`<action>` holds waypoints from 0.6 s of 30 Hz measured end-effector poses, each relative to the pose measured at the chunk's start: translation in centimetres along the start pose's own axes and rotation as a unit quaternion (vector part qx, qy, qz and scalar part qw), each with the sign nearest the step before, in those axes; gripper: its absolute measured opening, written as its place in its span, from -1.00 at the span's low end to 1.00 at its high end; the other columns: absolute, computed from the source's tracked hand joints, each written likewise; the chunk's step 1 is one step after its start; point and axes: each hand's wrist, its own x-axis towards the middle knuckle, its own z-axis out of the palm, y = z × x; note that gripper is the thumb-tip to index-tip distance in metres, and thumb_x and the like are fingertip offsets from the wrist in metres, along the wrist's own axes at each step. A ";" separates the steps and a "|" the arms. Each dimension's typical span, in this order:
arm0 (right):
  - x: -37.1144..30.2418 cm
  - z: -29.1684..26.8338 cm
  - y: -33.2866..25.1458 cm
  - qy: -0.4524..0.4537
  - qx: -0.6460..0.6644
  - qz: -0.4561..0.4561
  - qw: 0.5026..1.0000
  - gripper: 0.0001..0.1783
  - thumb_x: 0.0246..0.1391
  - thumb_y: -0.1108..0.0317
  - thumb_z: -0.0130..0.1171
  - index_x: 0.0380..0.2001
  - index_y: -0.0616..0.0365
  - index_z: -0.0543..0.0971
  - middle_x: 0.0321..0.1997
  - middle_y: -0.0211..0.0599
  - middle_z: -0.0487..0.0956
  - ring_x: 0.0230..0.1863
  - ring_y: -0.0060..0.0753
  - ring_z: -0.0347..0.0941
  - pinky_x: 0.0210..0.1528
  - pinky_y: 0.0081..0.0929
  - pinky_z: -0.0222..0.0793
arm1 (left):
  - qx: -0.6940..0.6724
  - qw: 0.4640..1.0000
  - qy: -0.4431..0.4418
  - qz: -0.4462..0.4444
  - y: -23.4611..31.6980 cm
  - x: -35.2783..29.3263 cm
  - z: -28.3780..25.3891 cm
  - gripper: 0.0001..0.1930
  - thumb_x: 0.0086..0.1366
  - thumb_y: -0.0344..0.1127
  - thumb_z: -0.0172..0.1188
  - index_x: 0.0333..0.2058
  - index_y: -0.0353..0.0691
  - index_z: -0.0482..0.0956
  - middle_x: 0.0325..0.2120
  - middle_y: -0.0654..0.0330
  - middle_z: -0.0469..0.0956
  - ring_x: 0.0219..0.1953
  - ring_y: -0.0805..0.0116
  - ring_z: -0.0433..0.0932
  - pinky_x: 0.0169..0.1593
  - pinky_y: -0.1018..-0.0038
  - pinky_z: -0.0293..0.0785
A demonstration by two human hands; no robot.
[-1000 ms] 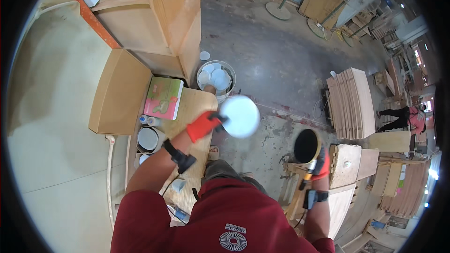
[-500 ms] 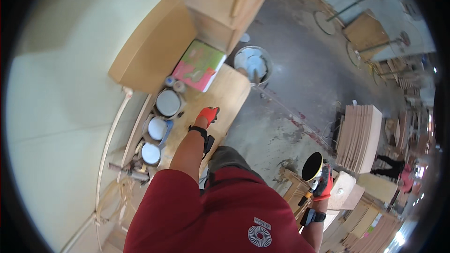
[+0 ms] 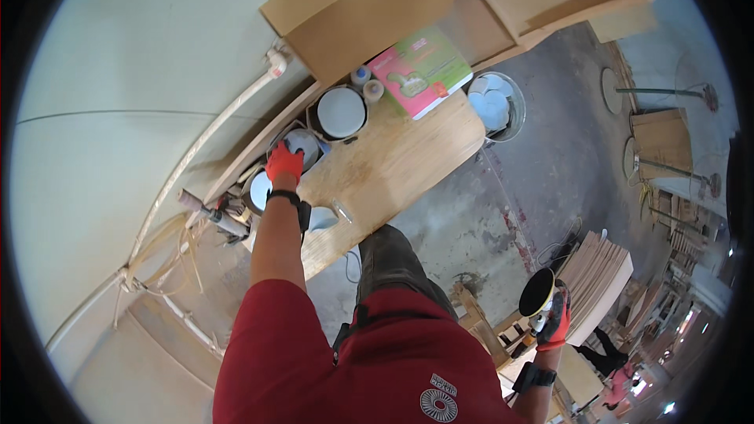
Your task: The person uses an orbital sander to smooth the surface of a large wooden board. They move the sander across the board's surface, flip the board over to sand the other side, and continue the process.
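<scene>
My left hand (image 3: 285, 163), in a red glove with dark fingertips, reaches over the near rim of a round container holding a stack of pale sanding discs (image 3: 302, 144). Its fingers are apart and touch or hover at the discs' edge; exact contact is hard to see. Well off to the right, my right hand (image 3: 558, 320), gloved alike, is closed around a disc sander (image 3: 542, 319). The sander's round black pad (image 3: 536, 292) with a yellow rim faces up and leftward.
Other round containers of white discs (image 3: 342, 112) line the wooden bench (image 3: 400, 145) along the wall. A pink and green box (image 3: 420, 71) lies at its far end. On the floor stand a metal bucket of discs (image 3: 516, 114) and stacked wood panels (image 3: 601, 279). Another person (image 3: 620, 385) is farther right.
My left hand has moved from above the bench to the disc container by the wall. My body has turned and come nearer the bench. The right hand still holds the sander.
</scene>
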 end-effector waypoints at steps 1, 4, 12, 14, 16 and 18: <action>0.2 1.1 -1.1 -0.024 -0.025 -0.007 0.999 -0.50 0.41 0.12 0.02 0.24 0.23 0.43 0.13 -0.25 0.55 0.15 -0.41 0.48 0.21 -0.39 0.36 | 0.026 1.000 -0.013 -0.005 -0.3 -0.6 -0.6 -0.20 0.14 0.16 0.33 0.29 -0.08 0.33 0.19 -0.04 0.46 0.22 -0.04 0.46 0.25 0.13 0.41; 0.9 0.5 0.4 -0.018 -0.097 0.002 0.995 -0.48 0.42 0.11 0.01 0.25 0.26 0.42 0.16 -0.24 0.52 0.16 -0.41 0.46 0.23 -0.41 0.32 | 0.086 0.995 -0.041 0.011 0.4 -0.5 0.0 -0.03 0.04 0.21 0.42 0.34 -0.12 0.24 0.26 -0.08 0.36 0.22 -0.09 0.45 0.25 0.11 0.40; 0.0 2.9 0.0 -0.029 -0.094 0.031 0.995 -0.46 0.36 0.12 0.10 0.20 0.32 0.42 0.09 -0.28 0.52 0.09 -0.49 0.41 0.18 -0.53 0.26 | 0.169 0.981 -0.067 0.066 0.9 2.5 2.5 0.04 -0.01 0.24 0.47 0.30 -0.28 0.27 0.26 -0.13 0.34 0.25 -0.06 0.42 0.21 0.18 0.48; -0.2 3.2 -0.2 -0.027 -0.096 0.030 0.995 -0.46 0.36 0.11 0.10 0.20 0.33 0.42 0.09 -0.28 0.53 0.10 -0.48 0.41 0.19 -0.53 0.26 | 0.191 0.973 -0.094 0.088 0.8 3.0 1.9 -0.01 0.00 0.22 0.47 0.28 -0.27 0.32 0.26 -0.11 0.36 0.25 -0.02 0.44 0.20 0.19 0.49; -0.4 2.8 0.4 -0.023 -0.155 0.013 0.988 -0.45 0.40 0.07 0.02 0.24 0.27 0.41 0.10 -0.28 0.53 0.09 -0.46 0.45 0.16 -0.48 0.33 | 0.214 0.961 -0.133 0.111 1.2 3.3 0.4 -0.06 0.02 0.20 0.46 0.26 -0.25 0.36 0.26 -0.08 0.38 0.24 0.03 0.46 0.20 0.20 0.49; -0.4 2.3 1.1 -0.019 -0.165 0.017 0.986 -0.45 0.40 0.07 0.02 0.25 0.27 0.40 0.12 -0.27 0.53 0.10 -0.45 0.45 0.16 -0.47 0.33 | 0.187 0.959 -0.186 0.107 1.0 4.6 -0.7 -0.09 0.02 0.16 0.47 0.25 -0.23 0.38 0.27 -0.05 0.38 0.25 0.06 0.45 0.20 0.20 0.49</action>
